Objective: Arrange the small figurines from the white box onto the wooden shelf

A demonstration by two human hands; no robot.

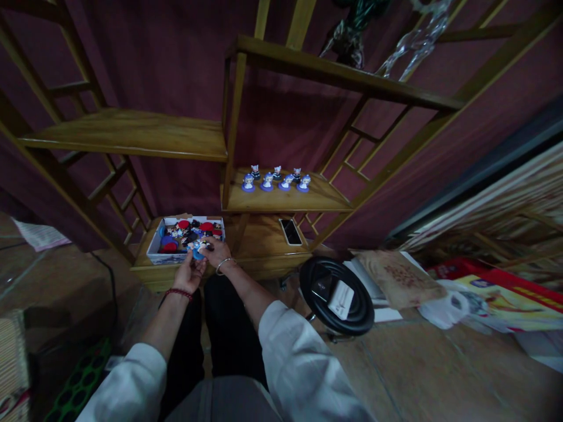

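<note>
Between both hands, just over the near edge of an open box, is a small figurine (197, 249) with blue and white parts. My left hand (190, 274) grips it from the left and below, a red bead bracelet on the wrist. My right hand (216, 253), with a silver bangle on its wrist, has its fingers closed on the figurine's right side. The cardboard box (155, 244) holds several more figurines in red, black, blue and white. On the shelf above right, purple-based figurines (267, 182) stand upright in a front row, with darker figurines (277, 172) behind them.
The wooden shelf (290, 201) has upright posts around it. A phone (291, 232) lies on the lower board. To the right, a round black stool (308, 266) carries a dark box and a white item. Bags and a colourful box (514, 296) lie on the floor.
</note>
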